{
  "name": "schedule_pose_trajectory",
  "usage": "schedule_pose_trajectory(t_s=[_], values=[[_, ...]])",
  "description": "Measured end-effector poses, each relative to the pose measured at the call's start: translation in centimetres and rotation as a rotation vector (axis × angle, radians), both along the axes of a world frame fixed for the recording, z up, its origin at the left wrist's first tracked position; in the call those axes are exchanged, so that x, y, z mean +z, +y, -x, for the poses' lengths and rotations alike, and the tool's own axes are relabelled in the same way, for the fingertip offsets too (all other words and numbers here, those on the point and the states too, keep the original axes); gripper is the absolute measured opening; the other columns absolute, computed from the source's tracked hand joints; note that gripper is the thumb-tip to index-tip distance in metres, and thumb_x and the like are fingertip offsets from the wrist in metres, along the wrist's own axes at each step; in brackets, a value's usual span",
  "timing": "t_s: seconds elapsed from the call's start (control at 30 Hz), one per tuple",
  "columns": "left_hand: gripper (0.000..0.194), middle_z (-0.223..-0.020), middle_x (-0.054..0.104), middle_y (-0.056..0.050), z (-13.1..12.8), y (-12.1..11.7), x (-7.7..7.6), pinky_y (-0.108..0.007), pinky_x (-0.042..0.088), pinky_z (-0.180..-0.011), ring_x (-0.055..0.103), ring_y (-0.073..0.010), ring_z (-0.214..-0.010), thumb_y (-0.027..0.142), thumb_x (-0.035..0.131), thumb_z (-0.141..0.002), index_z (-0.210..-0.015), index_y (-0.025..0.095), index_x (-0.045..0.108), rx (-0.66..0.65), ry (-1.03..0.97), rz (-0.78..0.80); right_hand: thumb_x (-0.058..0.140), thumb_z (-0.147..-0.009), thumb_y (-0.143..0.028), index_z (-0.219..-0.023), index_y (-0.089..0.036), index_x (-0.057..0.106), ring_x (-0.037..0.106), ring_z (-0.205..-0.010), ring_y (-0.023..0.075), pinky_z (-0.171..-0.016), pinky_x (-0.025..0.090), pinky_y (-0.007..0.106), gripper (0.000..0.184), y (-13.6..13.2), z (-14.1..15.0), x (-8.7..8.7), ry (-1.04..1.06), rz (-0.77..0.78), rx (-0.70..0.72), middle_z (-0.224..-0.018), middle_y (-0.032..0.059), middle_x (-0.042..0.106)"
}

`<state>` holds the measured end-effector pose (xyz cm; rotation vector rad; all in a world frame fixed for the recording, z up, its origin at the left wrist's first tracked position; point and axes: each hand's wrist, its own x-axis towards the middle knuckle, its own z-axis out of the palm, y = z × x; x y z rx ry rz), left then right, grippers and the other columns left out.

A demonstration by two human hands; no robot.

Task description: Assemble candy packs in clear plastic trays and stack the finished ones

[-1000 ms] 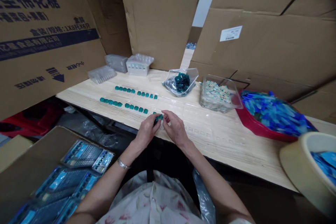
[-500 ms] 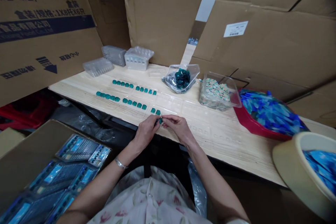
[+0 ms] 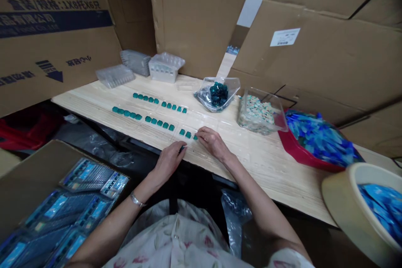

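My right hand [image 3: 214, 144] pinches a small green piece [image 3: 195, 137] at the end of the near row, low over a clear plastic tray. Just left of it, my left hand [image 3: 169, 160] is closed at the table's front edge, with something small and dark at its fingertips that I cannot make out. Similar green pieces [image 3: 159, 122] lie in groups along the near row, and a second row [image 3: 168, 105] runs behind it. An opened clear bag [image 3: 231, 88] at the back holds more dark green pieces [image 3: 219, 94].
Behind the rows stand clear plastic trays [image 3: 166, 67]. To the right are a clear tub [image 3: 246, 123] of pale chips, a red basin [image 3: 292, 148] of blue packets and a cream bucket [image 3: 337, 188]. An open carton [image 3: 59, 155] of packaged goods sits lower left. Cardboard walls [image 3: 201, 21] enclose the back.
My hands have separated. The right one has carried a green piece slightly up and right to the near row; the left has drawn back left and down. The view has shifted slightly.
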<state>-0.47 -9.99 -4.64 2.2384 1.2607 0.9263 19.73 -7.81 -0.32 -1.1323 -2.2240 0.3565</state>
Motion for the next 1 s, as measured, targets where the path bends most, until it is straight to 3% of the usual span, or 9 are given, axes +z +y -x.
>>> schedule_pose_trajectory(t_s=[0.17, 0.33, 0.43, 0.5, 0.6, 0.7, 0.83, 1.0], values=[[0.024, -0.1, 0.068, -0.008, 0.0, 0.0, 0.0, -0.032, 0.048, -0.083, 0.064, -0.0202, -0.09, 0.029, 0.044, -0.089, -0.104, 0.017, 0.059, 0.0, 0.027, 0.049, 0.044, -0.09, -0.018, -0.097, -0.018, 0.066, 0.058, -0.089, 0.0185, -0.079, 0.048, 0.031, 0.024, 0.5, 0.1, -0.7, -0.097, -0.032, 0.049, -0.094, 0.0093, 0.062], [0.024, -0.099, 0.069, -0.008, -0.1, 0.2, 0.9, -0.033, 0.046, -0.083, 0.064, -0.0212, -0.09, 0.03, 0.047, -0.087, -0.102, 0.018, 0.061, 0.006, -0.049, 0.135, 0.048, -0.086, -0.015, -0.091, -0.016, 0.066, 0.06, -0.085, 0.0176, -0.075, 0.049, 0.03, 0.019, 0.5, 0.1, -1.1, 0.015, -0.01, 0.007, -0.093, 0.0095, 0.063], [0.022, -0.09, 0.069, -0.006, -0.6, 0.6, 2.1, -0.03, 0.047, -0.077, 0.063, -0.0192, -0.082, 0.033, 0.053, -0.083, -0.096, 0.018, 0.064, 0.048, -0.195, 0.286, 0.055, -0.082, -0.016, -0.084, -0.016, 0.067, 0.062, -0.079, 0.0157, -0.069, 0.051, 0.028, 0.012, 0.4, 0.2, -0.7, 0.238, 0.026, -0.077, -0.087, 0.0078, 0.065], [0.025, -0.075, 0.064, -0.003, -1.1, 0.9, 3.0, -0.025, 0.046, -0.059, 0.059, -0.0146, -0.066, 0.038, 0.056, -0.081, -0.094, 0.018, 0.064, 0.068, -0.361, 0.494, 0.057, -0.081, -0.017, -0.082, -0.017, 0.067, 0.063, -0.079, 0.0153, -0.067, 0.051, 0.026, 0.01, 0.1, 0.3, -0.4, 0.352, 0.057, -0.104, -0.087, 0.0069, 0.065], [0.032, -0.064, 0.051, 0.003, -1.7, 1.3, 3.7, -0.018, 0.028, -0.036, 0.043, -0.0067, -0.044, 0.046, 0.059, -0.077, -0.093, 0.019, 0.062, 0.013, -0.69, 0.835, 0.057, -0.081, -0.018, -0.085, -0.019, 0.068, 0.062, -0.082, 0.0151, -0.068, 0.052, 0.027, 0.011, -0.4, 0.5, 0.1, 0.393, 0.063, -0.091, -0.089, 0.0059, 0.065], [0.032, -0.065, 0.046, 0.005, -2.0, 1.6, 3.7, -0.015, 0.019, -0.033, 0.034, -0.0021, -0.041, 0.043, 0.068, -0.07, -0.087, 0.016, 0.06, -0.081, -0.932, 1.031, 0.057, -0.082, -0.017, -0.092, -0.021, 0.067, 0.061, -0.078, 0.0137, -0.07, 0.052, 0.028, 0.015, -1.0, 0.6, 0.2, 0.395, 0.04, -0.088, -0.089, 0.0049, 0.064], [0.03, -0.069, 0.046, 0.004, -2.2, 1.8, 3.3, -0.013, 0.016, -0.033, 0.035, 0.0004, -0.041, 0.036, 0.074, -0.066, -0.077, 0.013, 0.058, -0.143, -1.069, 1.153, 0.055, -0.083, -0.018, -0.097, -0.022, 0.067, 0.061, -0.077, 0.0133, -0.07, 0.052, 0.028, 0.019, -1.3, 0.8, 0.0, 0.391, 0.028, -0.07, -0.088, 0.0045, 0.064], [0.028, -0.069, 0.044, 0.005, -2.7, 1.7, 3.5, -0.013, 0.016, -0.034, 0.034, 0.0009, -0.041, 0.035, 0.071, -0.069, -0.078, 0.013, 0.057, -0.149, -1.093, 1.134, 0.059, -0.082, -0.024, -0.095, -0.022, 0.069, 0.061, -0.078, 0.0137, -0.069, 0.053, 0.027, 0.017, -1.3, 0.9, -0.1, 0.463, 0.095, -0.039, -0.092, 0.0061, 0.062]])
